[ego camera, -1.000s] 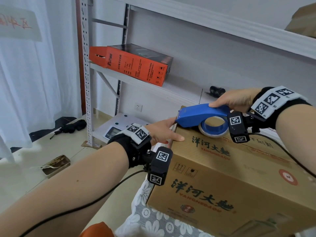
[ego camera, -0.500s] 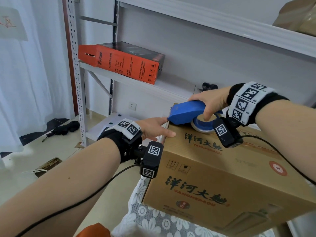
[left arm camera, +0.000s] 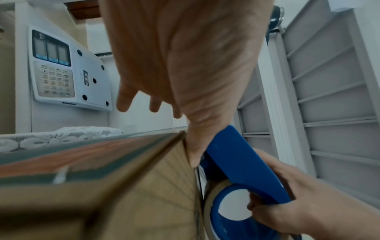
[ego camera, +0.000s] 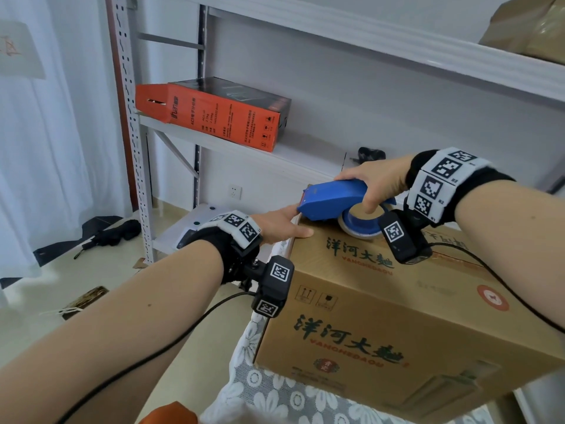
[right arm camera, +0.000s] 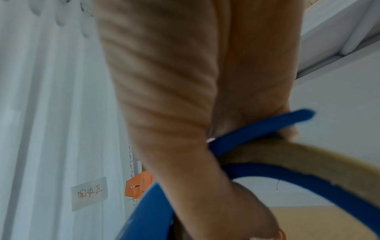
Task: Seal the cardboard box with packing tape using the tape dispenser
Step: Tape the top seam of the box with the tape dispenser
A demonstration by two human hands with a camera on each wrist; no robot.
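Brown box point(ego camera: 382, 313) on lace-covered desk point(ego camera: 275, 396), printed "洋河大曲", "YANGHEDAQU". Blue dispenser point(ego camera: 333, 198) at far top corner, gripped by right hand point(ego camera: 374, 185). Left hand point(ego camera: 279, 226) flat, fingers straight, pressing box edge.

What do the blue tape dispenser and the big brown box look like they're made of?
Tape dispenser: probably moulded plastic, judging by its uniform blue colour, smooth slightly glossy shell and rounded edges. Box: cardboard, matte tan with printed red and green lettering and crisp folded edges; whether it is corrugated cannot be told.
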